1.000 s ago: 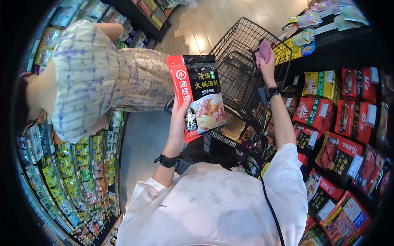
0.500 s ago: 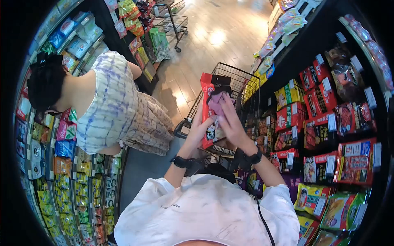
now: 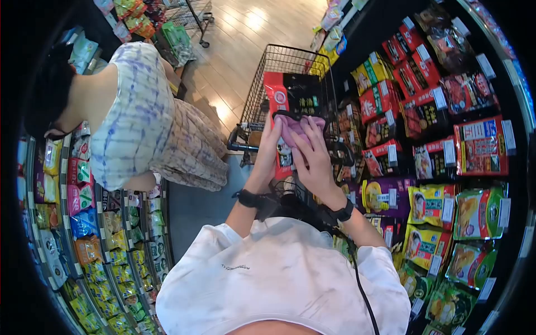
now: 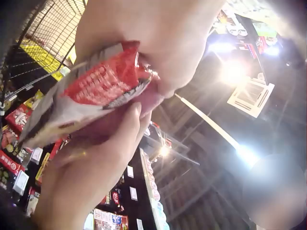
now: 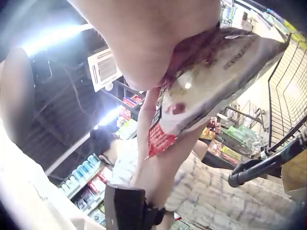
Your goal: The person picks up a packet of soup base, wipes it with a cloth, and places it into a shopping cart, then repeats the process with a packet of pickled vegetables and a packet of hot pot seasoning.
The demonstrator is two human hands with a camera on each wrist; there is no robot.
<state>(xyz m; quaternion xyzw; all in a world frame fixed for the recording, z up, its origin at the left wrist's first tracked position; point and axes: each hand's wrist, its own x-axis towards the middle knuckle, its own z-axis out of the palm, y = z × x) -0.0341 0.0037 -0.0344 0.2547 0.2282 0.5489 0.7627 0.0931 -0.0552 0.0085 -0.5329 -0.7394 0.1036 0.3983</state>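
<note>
A red and black soup base packet [image 3: 301, 92] is held in front of the chest, over the near end of the shopping cart. The left hand [image 3: 269, 148] grips it along its red left edge. A soft purple cloth item [image 3: 289, 129] with a dark edge lies against the packet's front. The right hand [image 3: 314, 164] holds this cloth item, its fingers spread over it and the thumb lower down. In the left wrist view the purple item shows between thumb and packet [image 4: 100, 86]. From the right wrist view, the packet [image 5: 206, 91] extends out past the hand.
A black wire cart [image 3: 296, 53] stands ahead, its handle [image 3: 243, 147] close by the hands. Shelves of packaged foods [image 3: 430, 206] line the right. Another person [image 3: 137, 111] in a patterned dress leans toward the left shelves [image 3: 106, 245]. Another cart [image 3: 190, 17] stands farther off.
The right hand came from over the cart to the packet, bringing the purple item onto its front. The packet now tilts flatter, and the view has shifted.
</note>
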